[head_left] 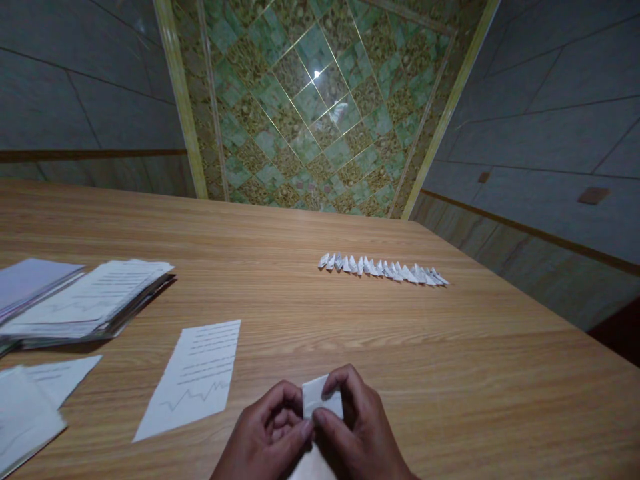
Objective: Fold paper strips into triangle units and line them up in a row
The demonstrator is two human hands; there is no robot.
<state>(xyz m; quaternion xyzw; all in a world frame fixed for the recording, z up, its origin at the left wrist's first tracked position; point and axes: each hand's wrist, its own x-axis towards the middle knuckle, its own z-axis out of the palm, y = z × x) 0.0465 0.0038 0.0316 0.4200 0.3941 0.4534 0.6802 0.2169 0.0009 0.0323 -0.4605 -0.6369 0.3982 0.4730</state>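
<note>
My left hand (267, 433) and my right hand (363, 433) meet at the near edge of the wooden table (320, 313), both pinching a small folded piece of white paper (320, 399). The thumbs and fingertips press on its lower half, which hides that part of it. A printed paper strip (195, 377) lies flat just left of my left hand. Farther out, right of centre, a row of several small folded paper pieces (383, 269) lies in a line.
A stack of printed sheets (85, 300) sits at the left, with loose cut sheets (30, 403) at the near left corner. The table's right edge (575, 320) runs diagonally beside a tiled wall. A patterned green floor (320, 107) lies beyond the far edge.
</note>
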